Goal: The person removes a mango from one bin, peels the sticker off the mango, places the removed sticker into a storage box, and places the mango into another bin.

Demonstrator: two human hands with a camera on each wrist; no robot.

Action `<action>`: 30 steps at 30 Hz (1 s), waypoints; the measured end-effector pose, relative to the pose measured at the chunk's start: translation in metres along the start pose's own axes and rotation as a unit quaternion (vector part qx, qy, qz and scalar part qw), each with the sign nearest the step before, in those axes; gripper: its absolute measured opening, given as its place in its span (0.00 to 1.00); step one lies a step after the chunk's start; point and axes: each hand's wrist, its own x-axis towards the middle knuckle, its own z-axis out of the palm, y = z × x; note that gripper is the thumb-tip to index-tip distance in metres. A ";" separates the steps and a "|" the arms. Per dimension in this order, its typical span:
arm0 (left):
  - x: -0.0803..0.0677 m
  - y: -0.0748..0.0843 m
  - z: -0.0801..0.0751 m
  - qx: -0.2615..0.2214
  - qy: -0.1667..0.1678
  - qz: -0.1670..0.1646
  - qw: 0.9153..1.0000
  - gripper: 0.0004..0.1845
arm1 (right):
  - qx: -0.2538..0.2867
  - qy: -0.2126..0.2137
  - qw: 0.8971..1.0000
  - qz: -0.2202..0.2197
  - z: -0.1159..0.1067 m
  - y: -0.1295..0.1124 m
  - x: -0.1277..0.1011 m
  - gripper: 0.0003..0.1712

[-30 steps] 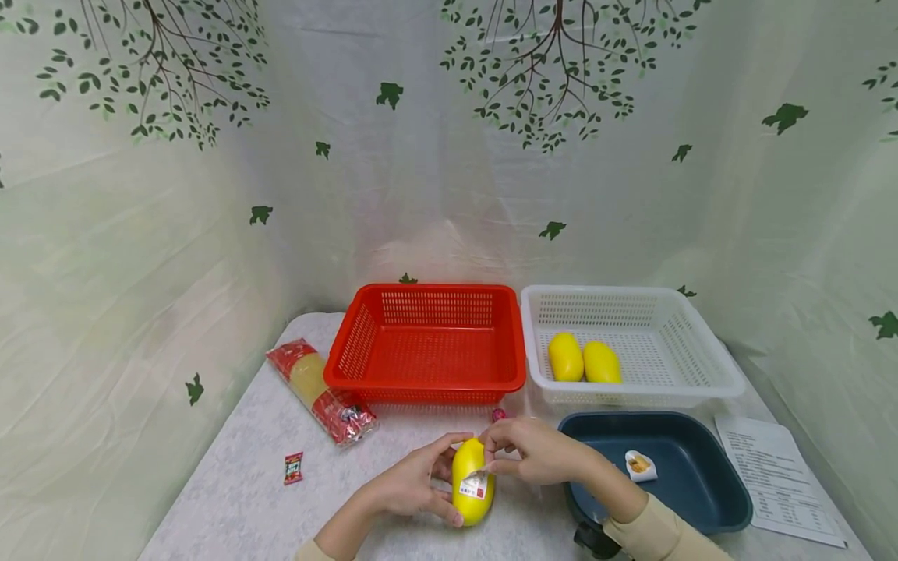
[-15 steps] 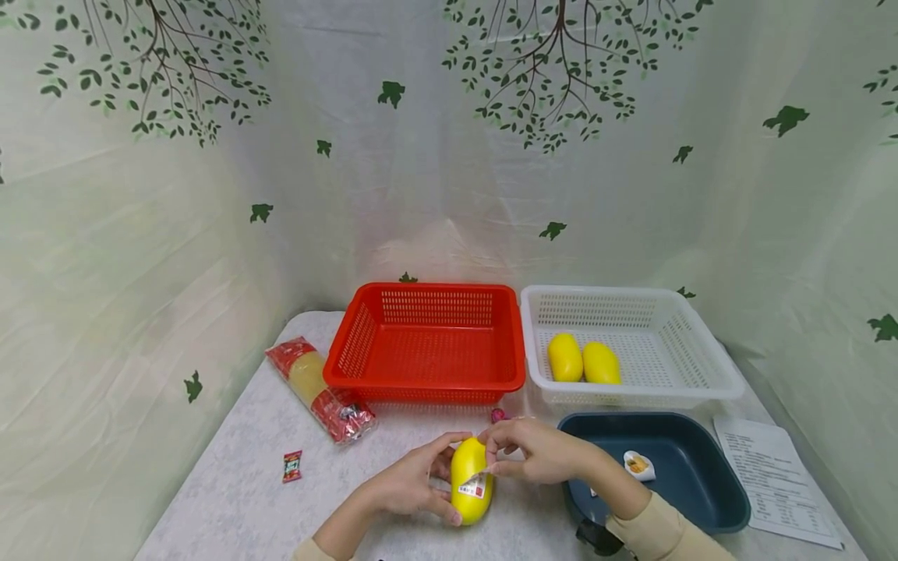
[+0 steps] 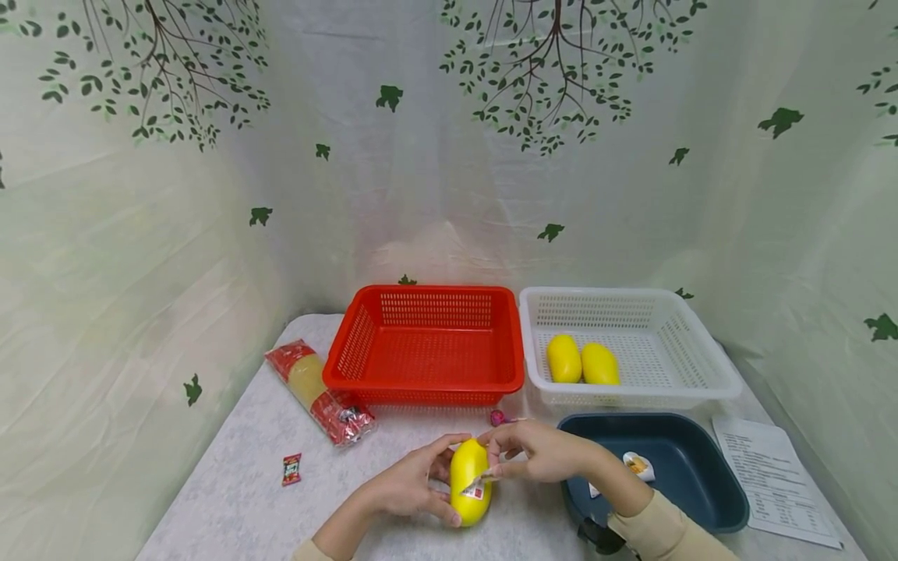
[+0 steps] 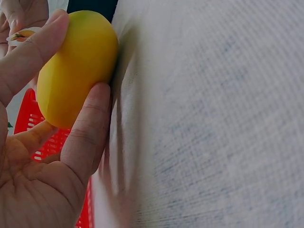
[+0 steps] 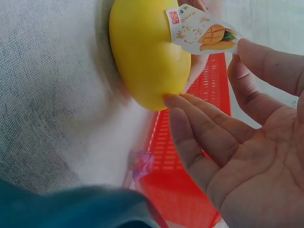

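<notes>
Yellow mango (image 3: 468,481) bears a white sticker (image 5: 202,33), apparently orange-printed; red basket (image 3: 428,343); white basket (image 3: 631,343).

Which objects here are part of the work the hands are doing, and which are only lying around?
In use:
- mango, held by the left hand
- sticker, pinched by the right hand

Lying about:
- red basket
- white basket with two mangoes
- blue tray
- noodle packet
- small sachet
- paper sheet

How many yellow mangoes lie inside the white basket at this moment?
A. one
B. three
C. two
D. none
C: two mangoes lie side by side in the white basket; a third mango is held in the left hand above the table.
</notes>
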 end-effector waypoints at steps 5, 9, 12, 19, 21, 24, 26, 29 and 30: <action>0.000 -0.001 0.000 -0.002 0.001 0.000 1.000 0.53 | 0.017 -0.014 1.000 -0.007 -0.002 -0.001 -0.002 0.07; 0.000 -0.002 0.000 -0.008 -0.001 0.004 1.000 0.54 | 0.040 -0.025 0.999 -0.009 -0.004 -0.001 -0.002 0.06; 0.000 -0.002 0.000 -0.012 -0.003 0.006 1.000 0.54 | 0.048 -0.030 0.998 -0.008 -0.005 -0.001 -0.003 0.06; 0.001 -0.002 0.000 -0.023 -0.003 0.002 1.000 0.55 | 0.090 -0.036 0.995 -0.002 -0.009 -0.001 -0.005 0.09; 0.001 -0.001 0.000 -0.029 -0.003 -0.002 1.000 0.55 | 0.099 -0.028 0.995 0.003 -0.012 -0.002 -0.007 0.09; 0.000 0.000 0.001 -0.036 -0.003 -0.005 0.999 0.55 | 0.105 -0.018 0.994 0.009 -0.016 -0.003 -0.010 0.09; 0.000 0.000 0.001 -0.037 -0.003 -0.005 0.999 0.55 | 0.098 -0.015 0.995 0.009 -0.018 -0.004 -0.012 0.09; 0.000 0.000 0.001 -0.038 -0.002 -0.006 0.999 0.54 | 0.098 -0.014 0.995 0.013 -0.022 -0.005 -0.016 0.09; 0.000 0.000 0.001 -0.038 -0.002 -0.006 0.999 0.55 | 0.096 -0.011 0.995 0.016 -0.024 -0.005 -0.017 0.09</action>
